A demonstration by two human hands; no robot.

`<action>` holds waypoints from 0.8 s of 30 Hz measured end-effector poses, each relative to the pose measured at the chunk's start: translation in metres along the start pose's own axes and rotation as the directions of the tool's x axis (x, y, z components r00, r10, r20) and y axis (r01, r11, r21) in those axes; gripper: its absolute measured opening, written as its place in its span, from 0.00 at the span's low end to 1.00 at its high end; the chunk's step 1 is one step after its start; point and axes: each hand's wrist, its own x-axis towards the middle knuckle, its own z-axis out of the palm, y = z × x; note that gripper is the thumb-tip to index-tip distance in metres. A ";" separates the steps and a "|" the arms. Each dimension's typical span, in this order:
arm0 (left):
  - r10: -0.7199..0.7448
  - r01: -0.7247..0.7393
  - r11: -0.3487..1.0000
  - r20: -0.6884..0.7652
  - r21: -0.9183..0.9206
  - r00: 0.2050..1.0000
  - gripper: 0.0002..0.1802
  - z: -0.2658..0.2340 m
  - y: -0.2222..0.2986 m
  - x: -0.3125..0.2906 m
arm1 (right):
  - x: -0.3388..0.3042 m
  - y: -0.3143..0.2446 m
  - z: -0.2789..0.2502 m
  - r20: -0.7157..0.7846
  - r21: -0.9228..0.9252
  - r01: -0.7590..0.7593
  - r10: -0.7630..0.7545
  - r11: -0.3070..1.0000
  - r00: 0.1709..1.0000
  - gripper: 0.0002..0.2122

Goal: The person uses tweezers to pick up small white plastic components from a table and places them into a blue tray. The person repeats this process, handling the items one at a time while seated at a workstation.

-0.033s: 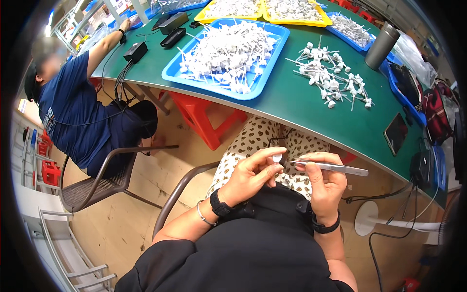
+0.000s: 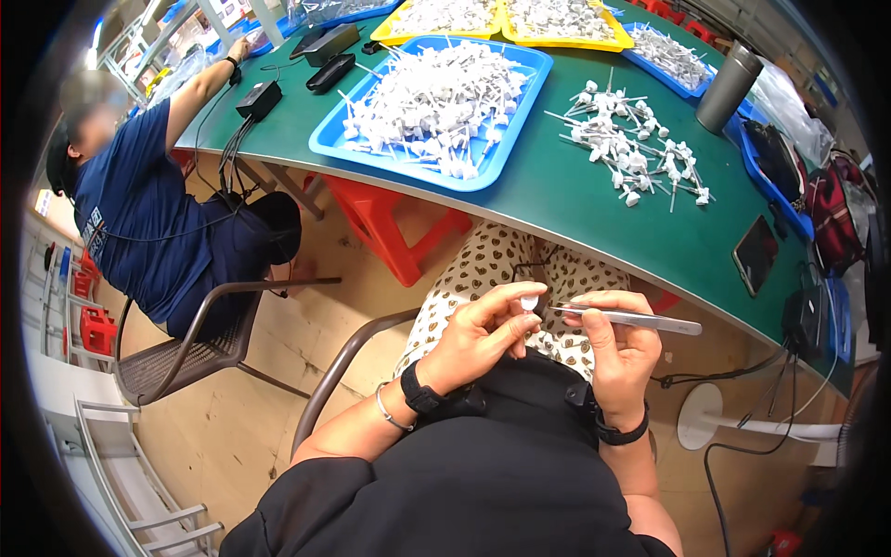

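Observation:
Above my lap, my left hand (image 2: pixel 487 336) pinches a small white plastic part (image 2: pixel 529 303) between thumb and index finger. A pair of metal tweezers (image 2: pixel 650 321) is in my right hand (image 2: pixel 617 348), its tips pointing left, close beside the white part. Whether the tips touch it, I cannot tell. On the green table (image 2: pixel 548 209) ahead, a blue tray (image 2: pixel 320 139) is heaped with white parts that have thin stems. To its right, a loose pile of similar white parts (image 2: pixel 631 144) lies directly on the tabletop.
Two yellow trays (image 2: pixel 506 32) and another blue tray (image 2: pixel 696 91) of white parts stand farther back. A grey bottle (image 2: pixel 730 88) and a phone (image 2: pixel 755 252) are on the right. At left, a person in a navy shirt (image 2: pixel 153 213) sits on a chair, reaching over the table. A red stool (image 2: pixel 394 227) stands underneath.

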 end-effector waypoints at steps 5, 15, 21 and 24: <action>0.001 0.000 0.998 -0.021 0.058 1.000 0.19 0.000 -0.002 0.001 | 0.001 0.001 0.001 0.009 0.021 -0.018 0.018 1.000 1.000 0.07; 0.004 -0.007 0.999 -0.090 -0.035 0.996 0.20 -0.001 0.005 0.005 | 0.003 -0.001 0.002 -0.008 0.062 -0.049 0.049 0.997 0.999 0.07; -0.112 0.090 0.953 -0.058 -0.290 0.992 0.22 -0.007 0.015 0.008 | 0.004 -0.001 0.000 0.001 0.085 -0.045 0.045 0.995 0.999 0.07; -0.125 0.103 0.944 -0.052 -0.313 0.991 0.19 -0.008 0.013 0.009 | 0.005 -0.002 0.001 -0.006 0.091 -0.050 0.051 0.995 0.999 0.07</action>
